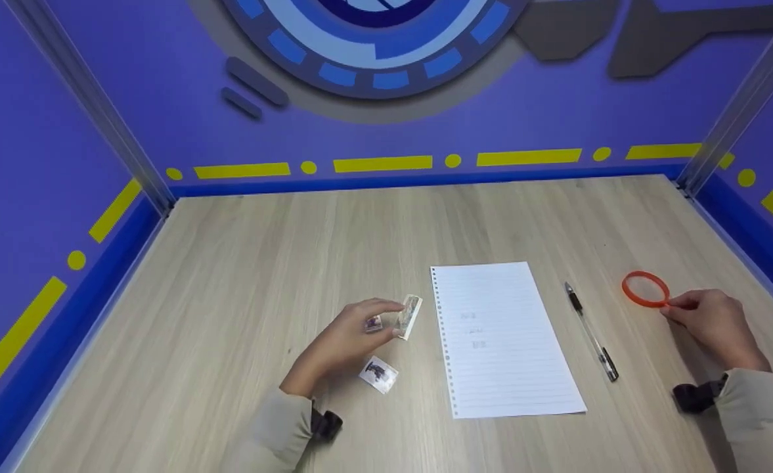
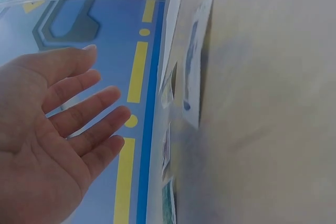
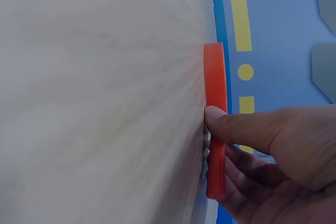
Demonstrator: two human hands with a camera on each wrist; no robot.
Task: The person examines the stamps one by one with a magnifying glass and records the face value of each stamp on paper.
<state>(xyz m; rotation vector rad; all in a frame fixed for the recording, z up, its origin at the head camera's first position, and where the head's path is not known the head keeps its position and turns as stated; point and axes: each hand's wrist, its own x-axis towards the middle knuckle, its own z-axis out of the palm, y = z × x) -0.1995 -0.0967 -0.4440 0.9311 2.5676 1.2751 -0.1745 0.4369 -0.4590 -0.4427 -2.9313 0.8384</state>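
My left hand point(image 1: 353, 328) hovers over several small white-bordered pictures like stamps. Its fingers are loosely bent, with space between thumb and fingers in the left wrist view. One greenish picture point(image 1: 410, 316) overlaps the thumb and index tips in the head view. Another picture point(image 1: 373, 323) shows between the fingers, and a picture with a dark figure point(image 1: 379, 374) lies nearer the wrist. On the right, my right hand point(image 1: 714, 325) pinches an orange-rimmed magnifying glass point(image 1: 645, 305) by its handle end. In the right wrist view, the thumb presses its orange edge point(image 3: 214, 77).
A lined sheet of paper point(image 1: 507, 368) with faint writing lies mid-table, punched holes along its left edge. Between it and the magnifying glass lies a clear pen with black ends point(image 1: 593, 333). Blue panels point(image 1: 386, 138) wall the wooden table point(image 1: 242, 263) at the back and sides.
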